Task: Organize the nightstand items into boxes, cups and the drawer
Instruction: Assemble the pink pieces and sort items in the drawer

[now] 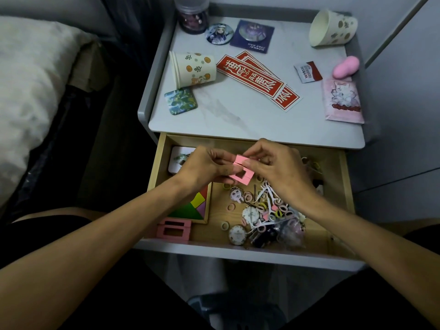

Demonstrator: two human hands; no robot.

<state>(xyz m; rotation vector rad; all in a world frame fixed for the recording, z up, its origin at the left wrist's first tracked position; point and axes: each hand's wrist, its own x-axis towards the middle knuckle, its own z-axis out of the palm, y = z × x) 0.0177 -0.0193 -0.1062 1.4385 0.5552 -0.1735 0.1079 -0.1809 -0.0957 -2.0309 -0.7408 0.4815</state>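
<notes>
The small pink box [241, 171] with a square window cut in one face is held in the air over the open drawer [345, 186], toward its back left. Both hands have it: the left hand [202, 166] pinches its left side and lower edge, and the right hand [278, 167] pinches the upper flap between thumb and fingertips, so each grip is closed on the box. It looks like the box is being opened or folded into shape, ready to be filled. The card looks thin, so pulling the two halves apart too hard could tear the flap or crush a wall. A slip would drop it into the loose pile of hair ties [269, 210], picks and watch faces just below and to the right, where it could scatter small pieces. Two more pink boxes [173, 229] lie at the front left corner of the drawer, just beside a coloured puzzle [192, 208]. On the nightstand [238, 122] behind, two paper cups lie on their sides, one at the left [195, 69] and one at the back right [333, 28]. They could roll if nudged during a reach for the red stickers [252, 78] between them.
</notes>
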